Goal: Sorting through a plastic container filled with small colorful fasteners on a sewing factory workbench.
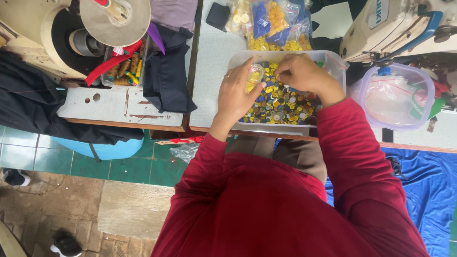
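Head view: left hand (236, 95) pinches small clear bag (255, 74) over button tub (333, 64), right hand (301, 72) fingertips pinched, contents unclear; a tilted bag would likely spill yellow buttons.

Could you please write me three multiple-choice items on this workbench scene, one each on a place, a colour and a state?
1. Where are both hands working?
A. over the clear tub of buttons
B. over the round lidded container
C. on the floor

2. What colour are the person's sleeves?
A. green
B. red
C. white

3. What is the left hand doing?
A. lying flat and empty
B. gripping scissors
C. holding a small clear bag of yellow buttons

Answers: 1 A, both hands hover over the mixed buttons; 2 B, both arms show red cloth; 3 C, the bag sits at its fingertips, with the right hand pinching beside it.
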